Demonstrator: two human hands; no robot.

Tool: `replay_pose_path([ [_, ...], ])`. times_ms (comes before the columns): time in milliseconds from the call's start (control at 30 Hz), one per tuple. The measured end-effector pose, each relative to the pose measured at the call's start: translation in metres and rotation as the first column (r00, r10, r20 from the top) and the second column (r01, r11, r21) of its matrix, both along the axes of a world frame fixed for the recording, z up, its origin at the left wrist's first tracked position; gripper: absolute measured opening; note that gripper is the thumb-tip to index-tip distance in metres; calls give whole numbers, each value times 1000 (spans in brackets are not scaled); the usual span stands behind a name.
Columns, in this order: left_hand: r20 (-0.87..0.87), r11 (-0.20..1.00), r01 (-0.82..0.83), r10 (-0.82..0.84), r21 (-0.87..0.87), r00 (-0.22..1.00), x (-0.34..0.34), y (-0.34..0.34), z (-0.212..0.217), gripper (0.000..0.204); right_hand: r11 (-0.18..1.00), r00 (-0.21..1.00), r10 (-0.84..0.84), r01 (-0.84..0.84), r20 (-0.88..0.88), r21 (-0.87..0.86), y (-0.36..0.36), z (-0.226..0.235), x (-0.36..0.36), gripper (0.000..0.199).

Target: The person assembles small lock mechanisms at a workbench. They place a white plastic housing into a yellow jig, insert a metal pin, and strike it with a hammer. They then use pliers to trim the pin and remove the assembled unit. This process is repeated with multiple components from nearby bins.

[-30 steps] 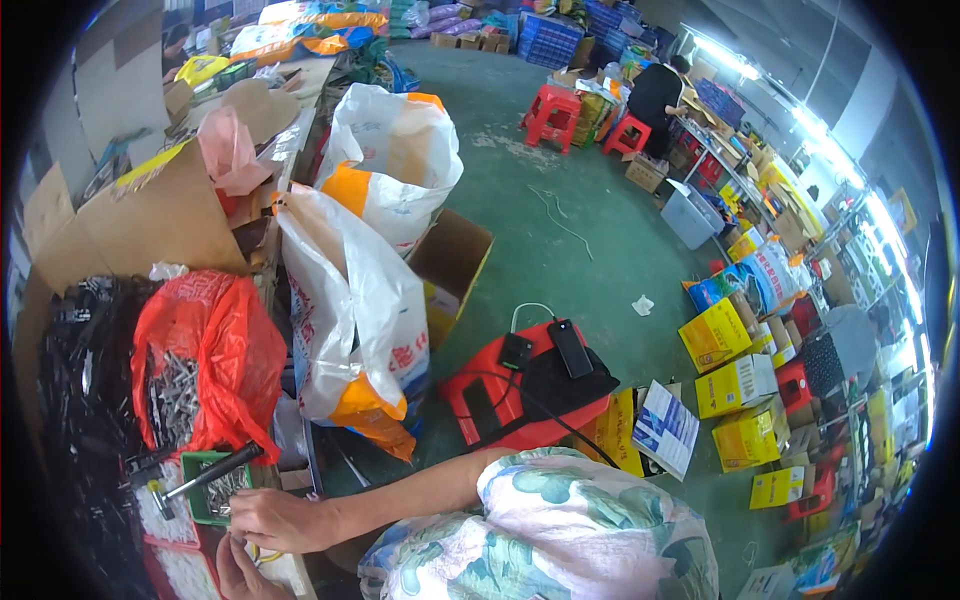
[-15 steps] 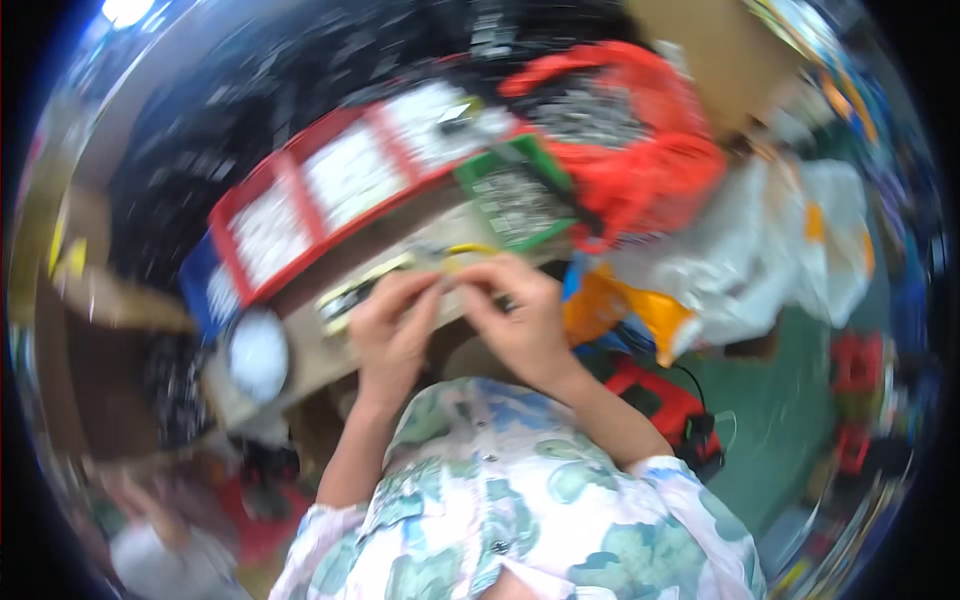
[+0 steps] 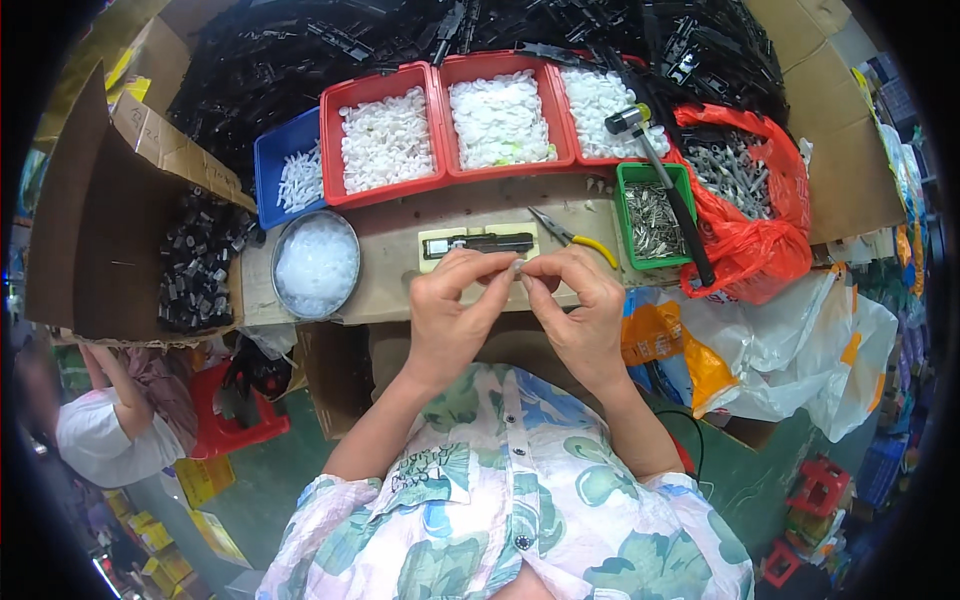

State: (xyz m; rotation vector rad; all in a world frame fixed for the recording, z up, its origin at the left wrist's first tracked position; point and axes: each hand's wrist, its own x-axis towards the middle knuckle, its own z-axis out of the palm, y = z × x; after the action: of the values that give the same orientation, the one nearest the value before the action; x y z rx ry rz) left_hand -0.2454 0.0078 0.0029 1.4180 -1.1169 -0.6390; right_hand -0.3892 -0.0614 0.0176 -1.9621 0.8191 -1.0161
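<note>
My left hand (image 3: 448,318) and my right hand (image 3: 582,318) meet fingertip to fingertip above the front edge of the bench. Both pinch a tiny whitish piece (image 3: 517,265), too small for me to tell its kind. Just beyond my left fingers lies a cream-coloured block (image 3: 430,250), with a long black part (image 3: 505,242) resting in it. Pliers with yellow handles (image 3: 597,246) lie beyond my right hand, jaws pointing away to the left.
Red bins (image 3: 438,120) of small white parts line the back, beside a blue bin (image 3: 268,165). A metal bowl (image 3: 275,270) stands left. On the right are a green bin (image 3: 683,180), a hammer (image 3: 690,230) and a red bag (image 3: 785,260). Another person (image 3: 120,430) sits at lower left.
The blurred view has steadied and turned, so the bench now looks more level. My hands stay pinched together at the fingertips.
</note>
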Motion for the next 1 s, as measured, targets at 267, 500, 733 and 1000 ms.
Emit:
replay_pose_path([
  [267, 260, 997, -21, 40, -79, 965, -3, 0, 0, 20, 1000, 1000, -2, 2, 31, 24, 2, -5, -5, 12],
  [500, 574, 970, 22, 124, -241, 809, -12, -1, 7, 27, 997, 999, -23, 19, 45, 81, 4, -6, -10, 10],
  [733, 406, 969, 8, 96, -246, 909, -2, 1, -1, 24, 877, 960, -4, -132, 281, 462, 1, -15, -2, 13],
  [1000, 303, 969, -113, 177, -220, 936, 28, 20, -9, 31, 982, 987, 148, -154, 61, 107, -8, -13, 27, 7],
])
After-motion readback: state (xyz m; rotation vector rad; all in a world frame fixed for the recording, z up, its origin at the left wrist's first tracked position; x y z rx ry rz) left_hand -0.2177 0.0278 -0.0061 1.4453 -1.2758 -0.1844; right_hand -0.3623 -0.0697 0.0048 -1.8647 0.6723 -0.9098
